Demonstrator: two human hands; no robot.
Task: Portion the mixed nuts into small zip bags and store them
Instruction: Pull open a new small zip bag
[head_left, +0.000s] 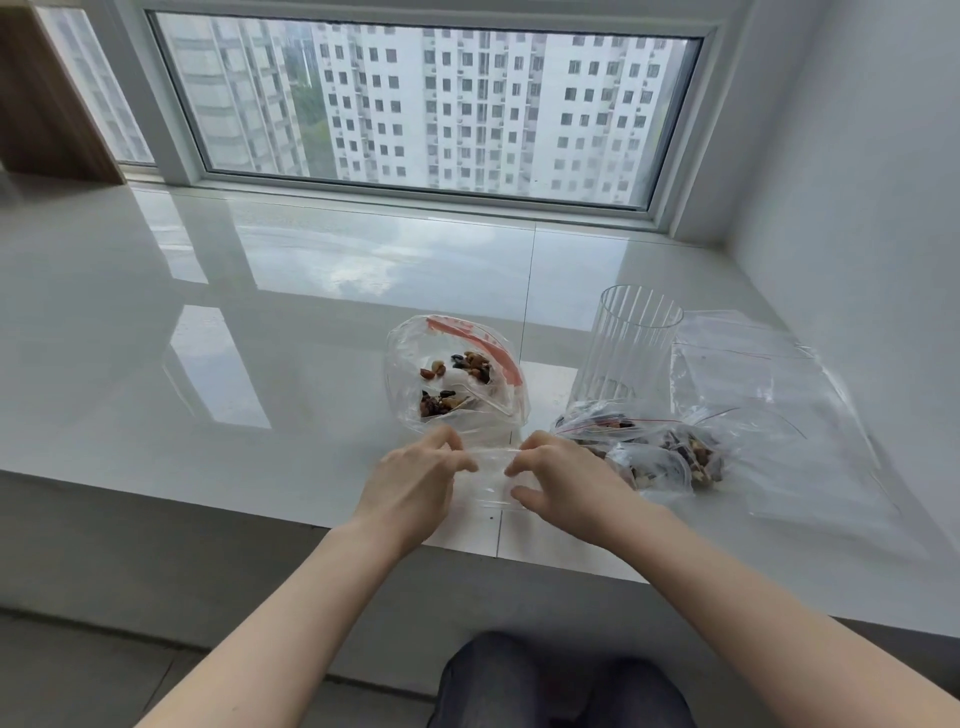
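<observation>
**Small zip bag held at the bench edge, nuts and filled bags beyond**

Dark-clothed knees (561, 686) are seen at 6 o'clock, nearest the camera, with both bare forearms reaching up over them to the glossy white bench (260, 364). A small empty zip bag (491, 478) is held between the two hands at the near edge of the bench. Its left end is pinched by the curled fingers of the left hand (415, 478), and its right end is gripped by the curled fingers and thumb of the right hand (566, 478). Just beyond the hands, toward 12 o'clock, a larger open bag with a red zip strip (457, 374) is set, and loose mixed nuts (457, 382) are seen inside it. At about 2 o'clock a ribbed clear glass (628, 343) stands upright. Filled small bags (660, 452) are piled at 3 o'clock, just beside the right hand. Flat empty bags (769, 395) are spread further right, partly under the pile. A wide window (426, 104) is seen at 12 o'clock.
</observation>
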